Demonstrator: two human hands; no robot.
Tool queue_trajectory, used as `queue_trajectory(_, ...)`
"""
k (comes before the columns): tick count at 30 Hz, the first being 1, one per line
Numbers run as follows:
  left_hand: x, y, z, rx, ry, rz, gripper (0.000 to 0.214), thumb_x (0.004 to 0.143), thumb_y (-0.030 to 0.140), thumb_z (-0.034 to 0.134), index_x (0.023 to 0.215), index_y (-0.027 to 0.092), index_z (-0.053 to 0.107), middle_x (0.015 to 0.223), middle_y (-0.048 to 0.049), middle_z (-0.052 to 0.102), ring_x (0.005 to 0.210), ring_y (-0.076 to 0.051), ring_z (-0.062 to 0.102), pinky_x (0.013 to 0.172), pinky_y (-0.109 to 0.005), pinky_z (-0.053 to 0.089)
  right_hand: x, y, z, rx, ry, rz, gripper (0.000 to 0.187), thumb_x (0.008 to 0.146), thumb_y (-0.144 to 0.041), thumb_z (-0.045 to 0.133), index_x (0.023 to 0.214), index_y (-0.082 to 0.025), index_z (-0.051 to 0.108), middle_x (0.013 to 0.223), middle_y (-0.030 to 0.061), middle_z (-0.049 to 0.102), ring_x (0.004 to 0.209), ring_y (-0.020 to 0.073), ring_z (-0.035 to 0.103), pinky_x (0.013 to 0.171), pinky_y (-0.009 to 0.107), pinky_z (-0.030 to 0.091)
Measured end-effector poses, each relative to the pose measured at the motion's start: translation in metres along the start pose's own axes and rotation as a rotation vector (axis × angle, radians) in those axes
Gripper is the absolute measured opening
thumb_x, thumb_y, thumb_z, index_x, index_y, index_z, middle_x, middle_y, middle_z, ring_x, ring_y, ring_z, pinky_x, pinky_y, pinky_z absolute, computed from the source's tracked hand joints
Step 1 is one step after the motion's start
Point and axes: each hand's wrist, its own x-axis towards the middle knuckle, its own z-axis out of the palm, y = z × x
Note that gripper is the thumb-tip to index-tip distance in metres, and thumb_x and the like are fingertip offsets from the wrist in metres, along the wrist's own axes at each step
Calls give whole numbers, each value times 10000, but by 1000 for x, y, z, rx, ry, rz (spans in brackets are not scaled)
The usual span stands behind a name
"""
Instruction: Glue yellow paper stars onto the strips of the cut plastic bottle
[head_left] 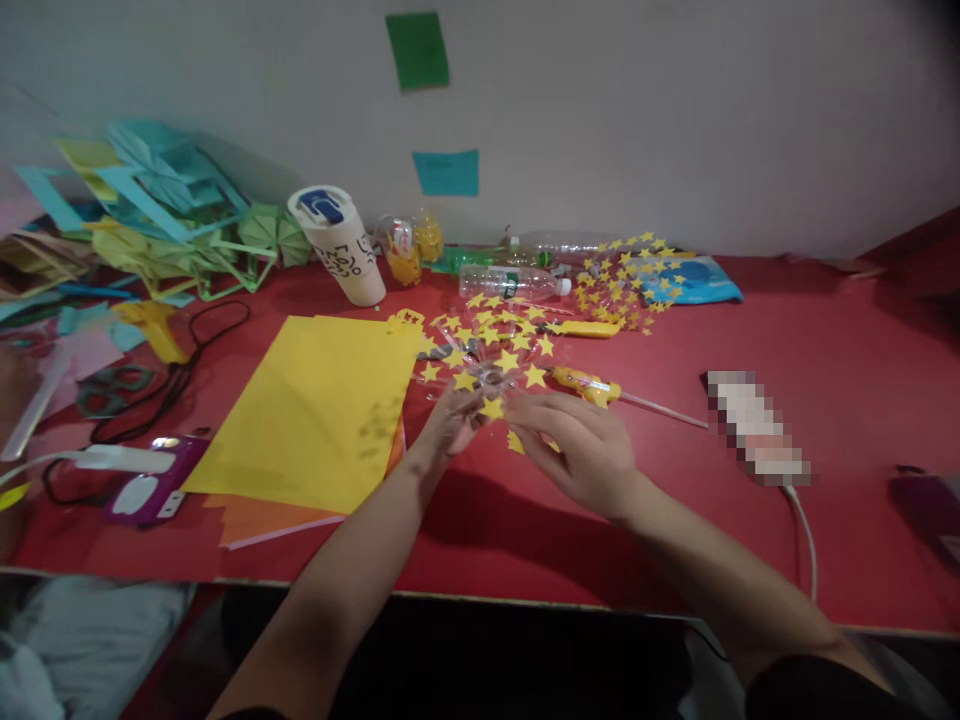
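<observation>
A clear plastic flower cut from a bottle [489,360], its strips tipped with yellow paper stars, lies on the red table [825,340]. My left hand [450,422] is closed on its near left edge. My right hand [581,448] has its fingers curled at the near right edge, with a yellow star [515,441] under the fingers. A yellow glue gun [589,386] lies just beyond my right hand.
Yellow paper sheets [315,405] lie left of my hands. Behind stand a white cup [343,245], clear bottles [514,282], a second star-covered piece [626,280] and a yellow cutter [589,328]. A power strip [757,428] lies right, green and blue paper crafts [165,215] far left.
</observation>
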Motion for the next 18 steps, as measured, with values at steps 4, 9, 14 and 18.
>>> queue_trajectory(4, 3, -4, -3, -5, -22, 7, 344, 455, 195, 803, 580, 160, 485, 535, 63, 497, 503, -51, 460, 511, -190, 352, -2, 0, 3, 11, 8, 61, 123, 863, -113, 509, 942, -182, 575, 837, 20, 718, 764, 107, 677, 689, 223, 562)
queue_trajectory(9, 3, -5, -6, 5, -26, 15, 311, 480, 227, 785, 563, 156, 494, 535, 44, 527, 493, -59, 473, 482, -192, 339, -3, 0, 3, 8, 37, 97, 139, 860, -122, 522, 949, -206, 587, 855, 0, 725, 792, 105, 686, 713, 223, 564)
queue_trajectory(14, 3, -5, -7, 28, -30, 15, 285, 501, 249, 778, 543, 154, 513, 508, 33, 534, 496, -74, 499, 483, -200, 359, -3, -1, 1, 2, 37, 90, 160, 855, -117, 521, 966, -195, 605, 889, 22, 729, 813, 113, 690, 717, 224, 569)
queue_trajectory(18, 4, -6, -7, 38, -33, 24, 296, 474, 275, 789, 529, 151, 525, 498, 29, 536, 504, -77, 509, 492, -198, 370, -2, -1, 1, 5, 41, 72, 158, 846, -97, 533, 968, -170, 602, 891, 48, 728, 819, 115, 688, 730, 224, 571)
